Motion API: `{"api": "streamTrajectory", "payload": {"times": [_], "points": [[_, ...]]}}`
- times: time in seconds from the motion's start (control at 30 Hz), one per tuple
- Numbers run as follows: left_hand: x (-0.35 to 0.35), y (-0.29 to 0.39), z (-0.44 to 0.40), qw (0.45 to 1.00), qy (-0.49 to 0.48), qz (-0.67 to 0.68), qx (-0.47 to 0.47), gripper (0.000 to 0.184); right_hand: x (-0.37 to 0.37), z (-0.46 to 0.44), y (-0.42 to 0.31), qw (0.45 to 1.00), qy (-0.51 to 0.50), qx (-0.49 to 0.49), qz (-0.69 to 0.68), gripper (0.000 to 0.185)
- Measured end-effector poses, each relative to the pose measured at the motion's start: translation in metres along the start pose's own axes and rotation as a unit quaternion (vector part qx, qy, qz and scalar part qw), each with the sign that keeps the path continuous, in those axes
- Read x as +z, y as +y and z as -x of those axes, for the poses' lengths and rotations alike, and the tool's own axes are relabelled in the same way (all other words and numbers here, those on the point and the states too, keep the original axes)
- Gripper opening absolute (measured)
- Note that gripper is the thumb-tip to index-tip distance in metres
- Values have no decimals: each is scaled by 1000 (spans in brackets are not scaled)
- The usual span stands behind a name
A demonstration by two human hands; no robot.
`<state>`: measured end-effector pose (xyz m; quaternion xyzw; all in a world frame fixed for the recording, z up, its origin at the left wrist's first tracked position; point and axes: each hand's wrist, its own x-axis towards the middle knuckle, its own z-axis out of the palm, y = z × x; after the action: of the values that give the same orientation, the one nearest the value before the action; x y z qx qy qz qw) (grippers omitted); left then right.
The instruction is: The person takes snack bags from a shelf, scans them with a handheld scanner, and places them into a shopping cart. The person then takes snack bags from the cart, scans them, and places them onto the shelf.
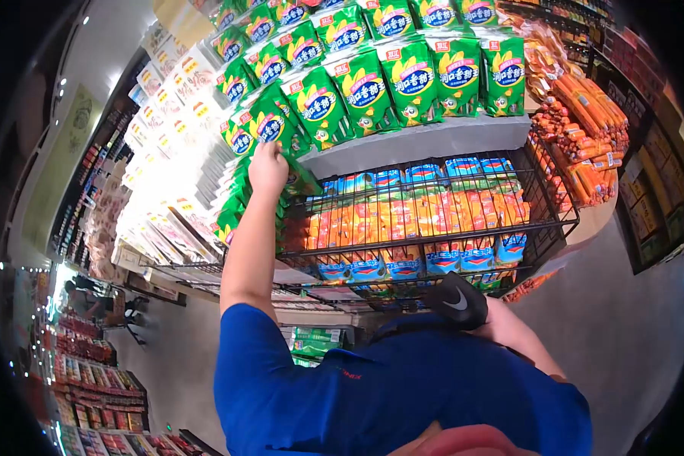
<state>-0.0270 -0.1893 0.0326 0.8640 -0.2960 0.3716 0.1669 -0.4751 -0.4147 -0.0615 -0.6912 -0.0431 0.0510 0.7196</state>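
My left hand (pixel 268 169) reaches out to the display, its fingers closed at the edge of a green sausage packet (pixel 266 128) with yellow corn printed on it. More packets of the same kind stand around it in a leaning stack, and below my wrist others hang in a green pile (pixel 239 186). Close to my body, my right forearm (pixel 509 327) is bent. A black piece with a white swoosh (pixel 457 299) covers its end, so the right hand's fingers are hidden.
Rows of green packets (pixel 414 80) stand on a grey ledge (pixel 425 144). Below is a black wire basket (pixel 433 247) with orange and blue packets. White packs (pixel 182 144) fill the left side, overexposed. Orange sausage bundles (pixel 585 129) lie at right. Grey floor (pixel 600 319) shows beyond.
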Motion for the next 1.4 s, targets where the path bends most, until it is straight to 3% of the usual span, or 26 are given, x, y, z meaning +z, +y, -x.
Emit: {"api": "streamTrajectory", "payload": {"times": [0.13,0.2,0.23,0.33,0.37,0.4,0.43,0.5,0.67,0.8,0.83,0.87,0.9,0.93,0.97,1.03,1.07,1.1,1.13,1.17,1.2,1.27,1.33,1.37,1.4], "points": [[-51,18,28,984,107,103,94,9,-14,4,5,999,-10,-15,39,58],[-86,32,35,956,170,217,104,10,-23,-2,3,996,-32,-24,75,57],[-92,37,40,922,208,321,64,12,-24,-6,-1,996,-43,-31,70,58],[-104,59,67,739,246,624,-62,15,-31,-29,-12,989,-114,24,91,63],[-108,77,77,661,232,707,-95,14,-29,-41,-17,989,-128,-51,61,67],[-122,98,90,510,134,842,-118,18,-26,-53,-21,982,-141,-123,27,70],[-107,100,100,438,158,876,-121,23,-23,-65,-24,979,-157,-128,-18,76],[-115,144,114,378,149,905,-129,25,-16,-88,-29,973,-187,-120,-57,82],[-124,174,132,448,142,881,-62,18,8,-125,-31,906,-354,-132,-191,92],[-134,166,134,371,145,912,-98,14,25,-130,-42,912,-370,-117,-134,94],[-126,156,137,396,155,898,-112,14,26,-138,-43,904,-382,-172,-87,93],[-118,150,146,420,164,884,-128,18,28,-136,-43,902,-391,-155,-95,93],[-139,149,154,501,106,828,-227,19,31,-129,-44,922,-350,-78,-147,91],[-139,143,166,485,102,830,-254,28,33,-123,-45,933,-304,2,-195,88],[-143,146,174,459,121,835,-279,33,32,-125,-49,935,-317,-86,-135,86],[-153,158,185,373,105,882,-268,46,32,-128,-40,941,-308,-89,-108,86],[-151,160,198,370,111,879,-278,46,31,-131,-36,947,-294,-107,-74,87],[-145,161,217,357,38,875,-325,46,28,-144,-39,901,-321,-284,66,88],[-141,163,234,339,-36,865,-369,47,30,-141,-36,902,-324,-277,63,88],[-141,166,250,507,-120,782,-342,45,33,-136,-32,937,-294,-190,8,87],[-144,168,253,504,-120,782,-347,45,35,-133,-29,959,-260,-100,-45,86],[-148,173,258,556,-124,747,-344,41,33,-137,-28,947,-296,-121,27,84],[-143,165,261,551,-121,747,-351,41,38,-134,-32,947,-284,-115,102,82],[-142,164,262,509,-69,768,-381,41,42,-128,-35,965,-258,-32,20,81],[-142,165,263,464,-17,785,-410,42,43,-127,-38,965,-259,-30,18,81]]}}
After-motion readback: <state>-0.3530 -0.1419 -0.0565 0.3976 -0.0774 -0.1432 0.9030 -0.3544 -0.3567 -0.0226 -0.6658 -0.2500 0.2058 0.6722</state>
